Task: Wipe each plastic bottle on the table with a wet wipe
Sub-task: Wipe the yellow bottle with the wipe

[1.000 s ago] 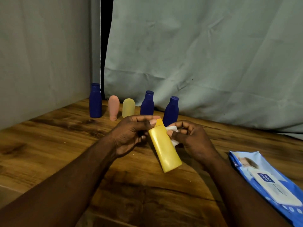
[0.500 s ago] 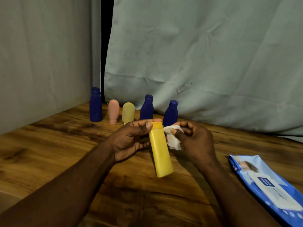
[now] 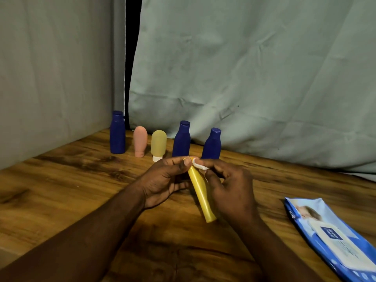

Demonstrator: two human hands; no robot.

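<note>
Gripping a smooth yellow plastic bottle [image 3: 200, 192] above the wood-grain table [image 3: 61, 190] with the left hand [image 3: 162, 180], fingers curled round its far end. Pinching a crumpled white wet wipe [image 3: 198, 164] against that end with the right hand [image 3: 230, 190]. Holding the long axis slanted, near end pointing down toward the person, slightly right. Working beside a soft blue wipes pack [image 3: 329, 237] lying flat, facing a row of five opaque bottles [image 3: 158, 143] standing upright, contents hidden.
</note>
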